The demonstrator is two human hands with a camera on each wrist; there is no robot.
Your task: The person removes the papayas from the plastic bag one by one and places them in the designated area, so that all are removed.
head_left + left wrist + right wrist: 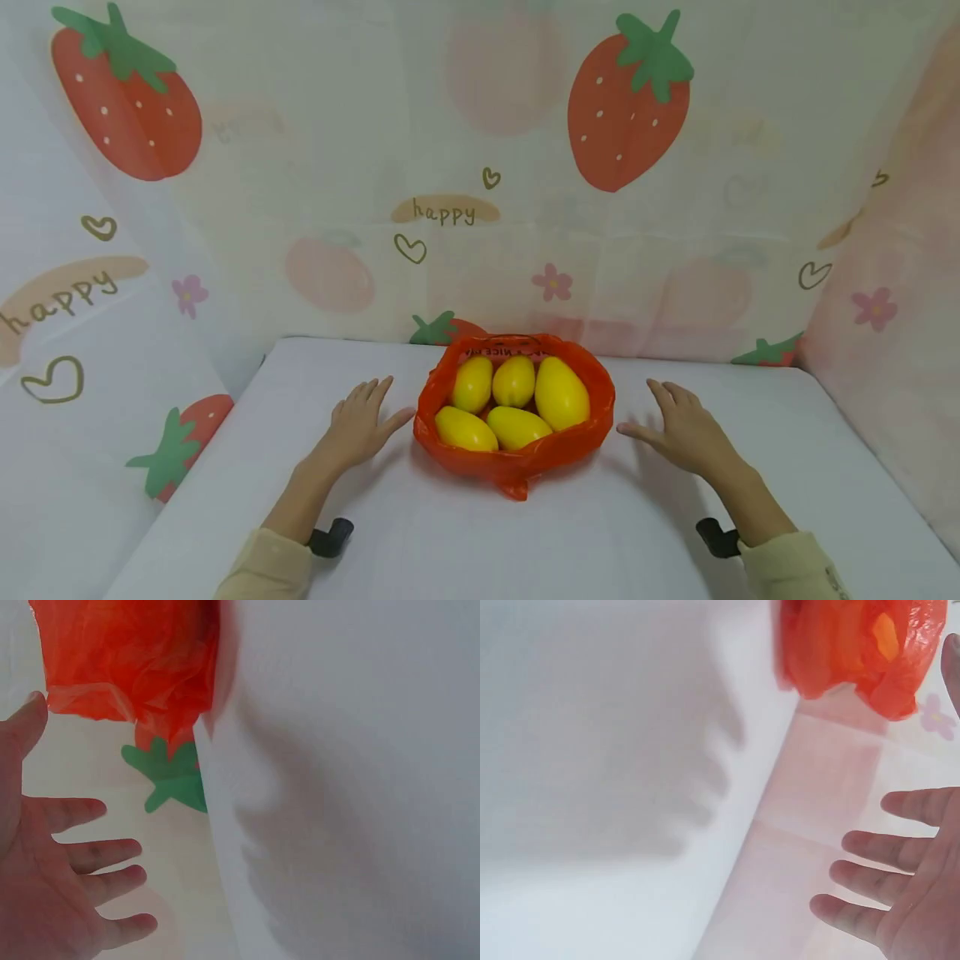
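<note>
Your left hand [358, 429] leaves barely a sliver beside the bag [517, 463]; your right hand [692, 435] has slightly more room. You can reach in from above, since the bag opens upward, but five yellow fruits [562, 396] crowd it, leaving narrow gaps. The curtain [337, 158] blocks you behind; over the table [487, 554] in front, you can pass.

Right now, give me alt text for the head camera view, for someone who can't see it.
An open red plastic bag holding five yellow, mango-like fruits sits on a white table. A person's left hand and right hand, both empty, are held open close to its two sides. Behind is a strawberry-print backdrop.
</note>
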